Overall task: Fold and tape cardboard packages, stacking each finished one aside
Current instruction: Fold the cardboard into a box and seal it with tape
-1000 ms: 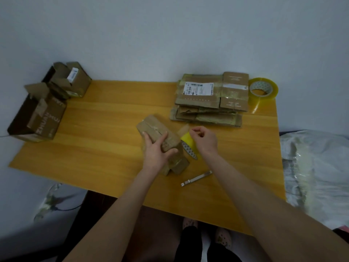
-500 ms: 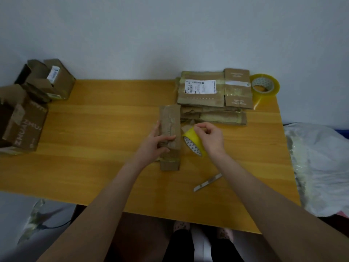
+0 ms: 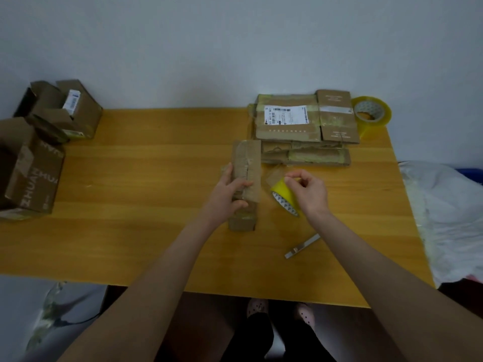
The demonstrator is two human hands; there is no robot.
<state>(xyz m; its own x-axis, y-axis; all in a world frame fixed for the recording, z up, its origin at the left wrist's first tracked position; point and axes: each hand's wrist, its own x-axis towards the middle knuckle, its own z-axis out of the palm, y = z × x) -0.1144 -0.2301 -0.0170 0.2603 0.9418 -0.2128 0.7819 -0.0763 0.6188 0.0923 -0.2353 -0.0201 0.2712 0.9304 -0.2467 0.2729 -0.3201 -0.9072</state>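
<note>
Head camera over the wooden table (image 3: 156, 205): my left hand (image 3: 227, 194) grips the folded cardboard package (image 3: 247, 163) around its middle, near the table's centre and just in front of the stack of finished packages (image 3: 300, 126). My right hand (image 3: 308, 192) pinches the loose end at the tape roll (image 3: 283, 195) just beside it. The board looks light, stiff and creased, so I judge it is best clamped across the fold, keeping the flaps closed for taping

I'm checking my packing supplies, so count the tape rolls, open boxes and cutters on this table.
Tape rolls: 2, near roll, far roll
Open boxes: 2, front box, back box
Cutters: 1, metal cutter
Total: 5
</note>
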